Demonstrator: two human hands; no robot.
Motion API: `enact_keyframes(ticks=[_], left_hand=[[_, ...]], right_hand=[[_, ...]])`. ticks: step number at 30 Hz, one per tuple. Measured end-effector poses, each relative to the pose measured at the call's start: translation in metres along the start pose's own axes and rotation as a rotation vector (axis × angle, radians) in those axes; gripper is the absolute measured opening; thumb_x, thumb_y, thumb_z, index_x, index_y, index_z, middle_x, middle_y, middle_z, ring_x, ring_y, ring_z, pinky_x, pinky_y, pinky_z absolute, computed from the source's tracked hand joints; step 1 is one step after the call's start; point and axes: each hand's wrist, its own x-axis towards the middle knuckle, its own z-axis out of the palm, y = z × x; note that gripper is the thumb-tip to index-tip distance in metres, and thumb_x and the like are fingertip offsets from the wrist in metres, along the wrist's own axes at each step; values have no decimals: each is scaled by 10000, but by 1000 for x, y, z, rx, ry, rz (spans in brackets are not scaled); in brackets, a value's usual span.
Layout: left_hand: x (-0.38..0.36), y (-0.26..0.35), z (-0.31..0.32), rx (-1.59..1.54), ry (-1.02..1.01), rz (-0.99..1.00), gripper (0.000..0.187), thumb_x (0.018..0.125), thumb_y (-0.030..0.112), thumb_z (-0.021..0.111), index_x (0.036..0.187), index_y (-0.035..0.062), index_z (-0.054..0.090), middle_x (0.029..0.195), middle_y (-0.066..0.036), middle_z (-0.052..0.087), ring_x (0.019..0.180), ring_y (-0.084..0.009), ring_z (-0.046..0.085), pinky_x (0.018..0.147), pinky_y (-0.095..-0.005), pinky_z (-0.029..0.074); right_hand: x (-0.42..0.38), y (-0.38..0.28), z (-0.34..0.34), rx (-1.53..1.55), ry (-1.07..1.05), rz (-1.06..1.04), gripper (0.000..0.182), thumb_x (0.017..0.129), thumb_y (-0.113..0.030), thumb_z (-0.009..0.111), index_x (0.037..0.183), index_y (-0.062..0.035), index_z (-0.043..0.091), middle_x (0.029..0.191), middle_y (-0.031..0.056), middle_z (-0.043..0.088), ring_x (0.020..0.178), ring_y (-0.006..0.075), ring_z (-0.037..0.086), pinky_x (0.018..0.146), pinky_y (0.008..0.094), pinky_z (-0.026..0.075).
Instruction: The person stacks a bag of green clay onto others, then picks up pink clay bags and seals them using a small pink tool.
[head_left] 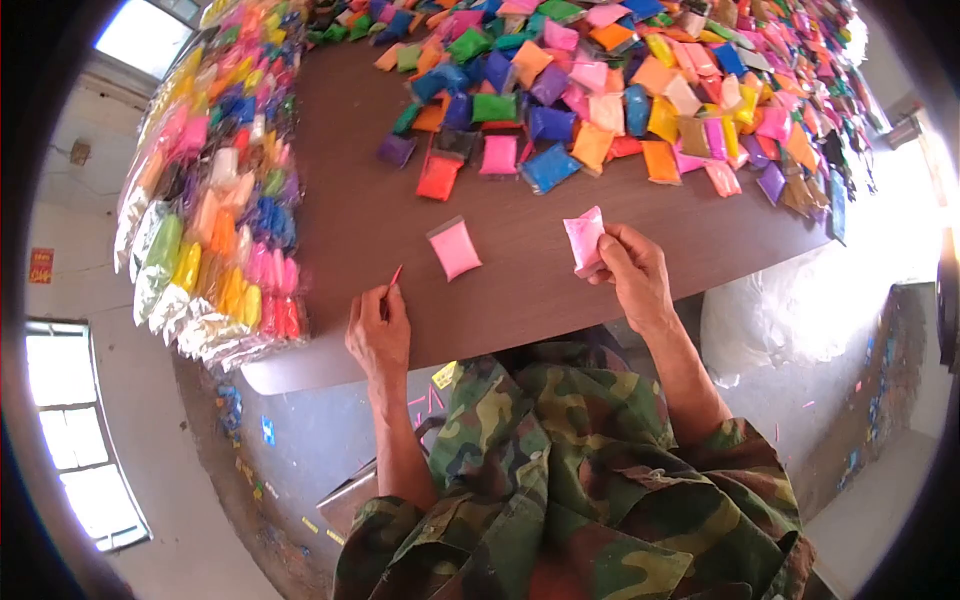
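My right hand [638,272] is closed on a small pink packet [584,240], pinched at its lower right edge between thumb and fingers and held over the table's near part. Near the table's left front, my left hand [380,330] has its fingers closed around a thin red stick [397,274] whose tip points up. What kind of stick it is, I cannot make out. Between the two hands, another pink packet [455,249] in clear wrapping lies flat on the brown tabletop, touched by neither hand.
A large heap of colourful packets [600,110] covers the table's back and right. Bundled bags of coloured packets [235,230] line the left side. The brown table [345,190] has its front edge close to my body. A white plastic bag [770,325] is below on the right.
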Motion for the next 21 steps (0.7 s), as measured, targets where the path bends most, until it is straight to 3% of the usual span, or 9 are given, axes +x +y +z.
enact_keyframes(ticks=[2,8,11,14,16,18,21], left_hand=[[-2,-3,0,15,-17,7,111,939,173,785,951,79,727,832,-93,698,724,-290,690,651,-440,535],[-4,5,0,18,5,-41,136,925,169,803,943,54,733,868,-110,700,748,-274,688,684,-402,536],[-2,13,-3,135,90,189,165,915,182,812,985,48,745,939,-119,708,781,-257,687,694,-393,543],[-3,47,-8,-178,11,106,212,902,185,830,1054,53,764,1000,-104,719,839,-204,680,710,-354,547],[-9,90,-17,-531,-262,-154,355,854,237,898,1109,33,761,1056,-96,736,920,-183,691,727,-338,552],[-10,118,-11,-760,-348,-197,379,886,246,887,1146,3,757,1000,-55,741,872,-112,659,708,-284,526],[-19,123,6,-1062,-564,-422,362,920,240,864,1143,-21,750,943,-37,750,805,-89,640,678,-266,509]], right_hand=[[-2,1,4,-17,-23,-3,302,1108,-179,546,1263,40,685,1003,52,743,820,85,689,689,237,552],[-2,2,7,-66,-107,-19,305,1089,-170,566,1266,48,683,981,41,731,764,63,631,689,236,539],[-4,-1,9,-135,-194,6,315,1096,-180,562,1309,25,668,1063,36,729,906,85,684,747,257,554],[-7,-1,17,-134,-252,8,306,1100,-173,576,1316,24,666,1072,30,733,896,81,678,768,253,550],[-11,-3,25,-92,-271,33,282,1088,-135,607,1304,31,675,1032,30,737,839,66,640,740,247,536],[-13,0,30,-85,-288,30,267,1079,-105,625,1299,36,677,1018,34,741,833,64,632,747,246,536],[-18,5,33,-113,-328,9,264,1072,-82,637,1303,40,673,1035,44,746,899,78,661,808,256,552]])
